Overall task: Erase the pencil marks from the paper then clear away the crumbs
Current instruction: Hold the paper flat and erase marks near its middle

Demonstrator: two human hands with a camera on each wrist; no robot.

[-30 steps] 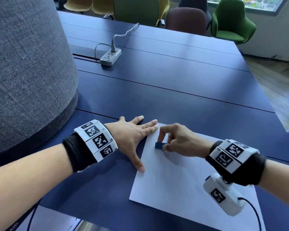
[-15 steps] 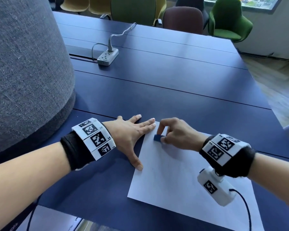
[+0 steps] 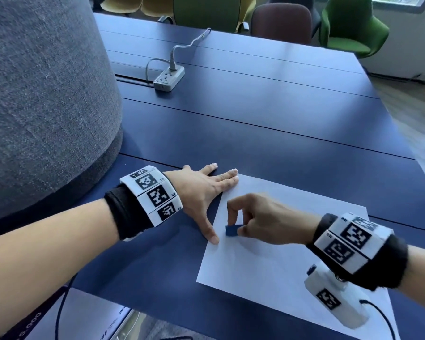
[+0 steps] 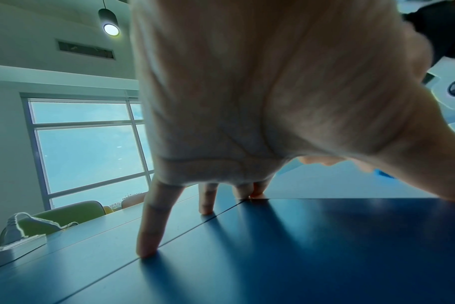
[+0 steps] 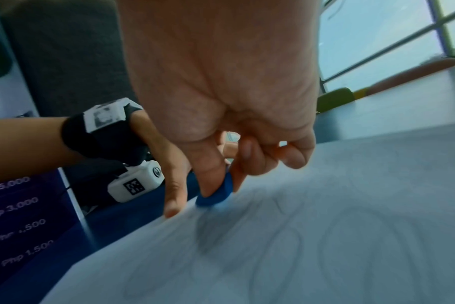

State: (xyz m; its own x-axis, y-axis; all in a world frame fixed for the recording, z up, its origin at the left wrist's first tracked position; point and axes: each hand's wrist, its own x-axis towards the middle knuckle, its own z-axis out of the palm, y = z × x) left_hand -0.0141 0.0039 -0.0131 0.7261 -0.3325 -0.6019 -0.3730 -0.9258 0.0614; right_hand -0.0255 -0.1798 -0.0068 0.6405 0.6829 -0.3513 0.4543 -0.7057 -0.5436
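Note:
A white sheet of paper lies on the dark blue table in the head view. Faint looping pencil marks show on the paper in the right wrist view. My right hand pinches a small blue eraser between thumb and fingers and presses it on the paper near its left edge. The eraser touches the sheet beside my left thumb. My left hand lies flat and spread, fingertips on the paper's far left corner, thumb at its left edge. No crumbs are discernible.
A white power strip with its cable lies on the far part of the table. A large grey fabric-covered round form stands at the left. Coloured chairs line the far edge. A printed sheet with prices sits at the near left.
My right hand has drawn the eraser toward me along the paper's left side, from near the left fingertips to beside the left thumb. The left hand stays flat in place.

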